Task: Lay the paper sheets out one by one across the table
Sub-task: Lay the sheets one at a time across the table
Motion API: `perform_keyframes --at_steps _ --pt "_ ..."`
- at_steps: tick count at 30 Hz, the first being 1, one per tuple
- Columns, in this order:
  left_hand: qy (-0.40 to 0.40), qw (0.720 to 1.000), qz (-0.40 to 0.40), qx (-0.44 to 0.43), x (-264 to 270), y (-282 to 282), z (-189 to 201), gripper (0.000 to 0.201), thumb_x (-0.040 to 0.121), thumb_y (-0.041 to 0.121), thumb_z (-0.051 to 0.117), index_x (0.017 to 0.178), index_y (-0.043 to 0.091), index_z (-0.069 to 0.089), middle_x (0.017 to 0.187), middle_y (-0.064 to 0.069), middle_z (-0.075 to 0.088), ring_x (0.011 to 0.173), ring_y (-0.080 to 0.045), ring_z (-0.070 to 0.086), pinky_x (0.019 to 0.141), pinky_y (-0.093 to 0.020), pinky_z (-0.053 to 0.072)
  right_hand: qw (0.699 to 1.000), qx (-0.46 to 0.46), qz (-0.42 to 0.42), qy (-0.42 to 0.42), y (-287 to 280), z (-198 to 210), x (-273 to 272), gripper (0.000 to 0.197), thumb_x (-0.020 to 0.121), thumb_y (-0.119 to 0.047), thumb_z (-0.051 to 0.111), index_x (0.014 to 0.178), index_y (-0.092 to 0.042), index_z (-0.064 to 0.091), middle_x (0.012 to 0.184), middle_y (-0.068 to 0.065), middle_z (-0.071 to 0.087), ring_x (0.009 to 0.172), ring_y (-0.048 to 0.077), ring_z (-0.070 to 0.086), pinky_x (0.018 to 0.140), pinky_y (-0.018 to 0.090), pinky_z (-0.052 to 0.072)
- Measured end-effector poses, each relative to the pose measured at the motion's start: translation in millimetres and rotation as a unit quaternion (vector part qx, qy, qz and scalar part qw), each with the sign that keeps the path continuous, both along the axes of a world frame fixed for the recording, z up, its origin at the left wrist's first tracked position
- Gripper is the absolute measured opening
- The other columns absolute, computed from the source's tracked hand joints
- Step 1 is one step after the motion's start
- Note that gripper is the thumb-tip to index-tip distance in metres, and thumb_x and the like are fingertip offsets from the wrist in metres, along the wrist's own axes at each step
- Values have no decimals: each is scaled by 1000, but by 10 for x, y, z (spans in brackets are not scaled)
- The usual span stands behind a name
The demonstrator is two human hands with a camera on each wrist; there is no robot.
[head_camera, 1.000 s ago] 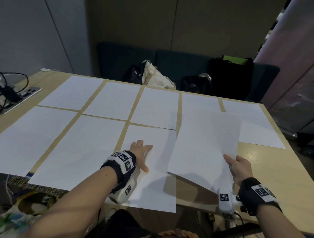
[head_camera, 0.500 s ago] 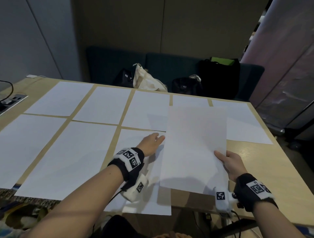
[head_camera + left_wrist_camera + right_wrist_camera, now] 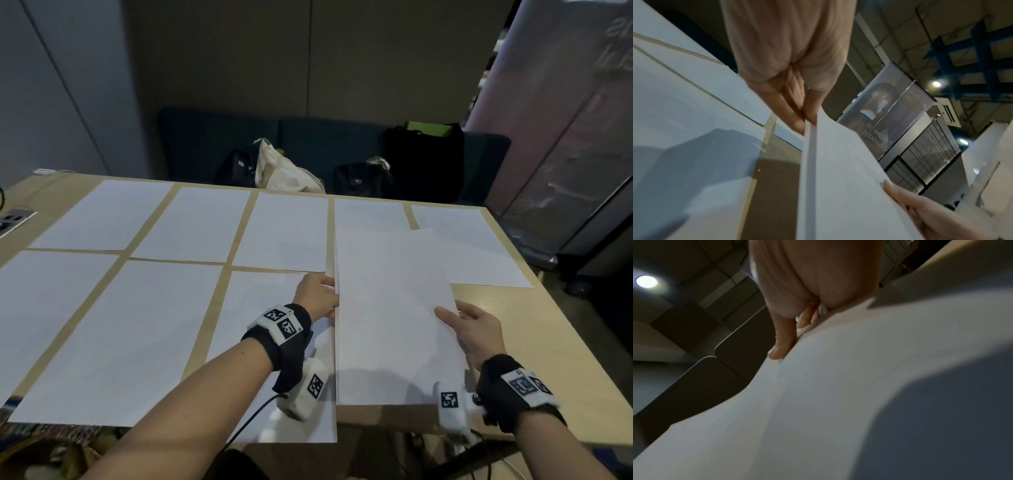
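Several white paper sheets (image 3: 102, 325) lie in two rows across the wooden table (image 3: 555, 359). Above the near right part of the table I hold a small stack of white sheets (image 3: 390, 308), slightly fanned at its left edge. My right hand (image 3: 472, 329) grips the stack's right edge, thumb on top (image 3: 781, 344). My left hand (image 3: 318, 294) pinches the stack's left edge between thumb and fingers (image 3: 803, 116). The stack (image 3: 838, 178) hovers over a bare patch of table and covers part of a far-row sheet (image 3: 370, 216).
A dark bench (image 3: 308, 147) behind the table carries a cream tote (image 3: 284, 171) and black bags (image 3: 424, 161). A power socket panel (image 3: 13, 219) sits at the table's left edge. A grey locker wall (image 3: 565, 171) stands at the right.
My left hand lifted off the near-row sheet and moved right to pinch the stack's left edge. The stack straightened and shifted slightly left. My head turned right.
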State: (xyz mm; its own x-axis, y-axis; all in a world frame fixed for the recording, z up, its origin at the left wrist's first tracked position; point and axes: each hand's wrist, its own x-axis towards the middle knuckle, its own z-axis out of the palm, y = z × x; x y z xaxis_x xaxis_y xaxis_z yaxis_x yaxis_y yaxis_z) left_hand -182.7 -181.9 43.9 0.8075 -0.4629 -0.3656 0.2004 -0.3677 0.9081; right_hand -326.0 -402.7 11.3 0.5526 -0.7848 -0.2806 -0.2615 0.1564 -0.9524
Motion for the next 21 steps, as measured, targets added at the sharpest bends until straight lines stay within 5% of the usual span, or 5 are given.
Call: perform_keyframes --at_steps 3,6,13,18,21 --pt "-15 1000 16 4 12 -11 -19 14 74 0 70 82 8 63 76 -16 64 71 -27 58 75 -40 57 1000 -7 -4 1 -6 64 -19 40 77 -6 73 112 7 58 90 17 73 70 22 69 66 29 56" --pt "-12 1000 27 -2 12 -36 -4 25 73 2 74 96 -1 65 77 -15 65 70 -27 59 75 -39 57 1000 -11 0 2 4 132 -54 20 83 -3 65 100 8 61 42 -6 64 31 2 54 34 11 42" --pt "23 1000 3 18 -103 -182 -50 39 81 1 64 110 13 42 72 -7 59 64 -26 59 80 -41 56 999 -26 17 27 -101 203 -185 17 91 -6 54 104 3 61 75 9 63 63 21 60 43 21 50" --pt "23 994 -49 92 -194 -221 -159 39 85 -4 56 109 17 32 95 -9 50 66 -21 55 45 -27 52 982 -111 -16 152 -549 55 -420 26 90 -7 54 98 16 62 79 15 59 67 27 51 59 30 40" --pt "25 984 -105 142 -248 -208 -222 32 87 -9 47 107 16 41 83 -6 45 56 -19 51 32 -21 46 956 -150 -26 250 -808 -137 -593 26 87 -6 56 94 18 63 82 19 59 75 30 51 73 37 41"
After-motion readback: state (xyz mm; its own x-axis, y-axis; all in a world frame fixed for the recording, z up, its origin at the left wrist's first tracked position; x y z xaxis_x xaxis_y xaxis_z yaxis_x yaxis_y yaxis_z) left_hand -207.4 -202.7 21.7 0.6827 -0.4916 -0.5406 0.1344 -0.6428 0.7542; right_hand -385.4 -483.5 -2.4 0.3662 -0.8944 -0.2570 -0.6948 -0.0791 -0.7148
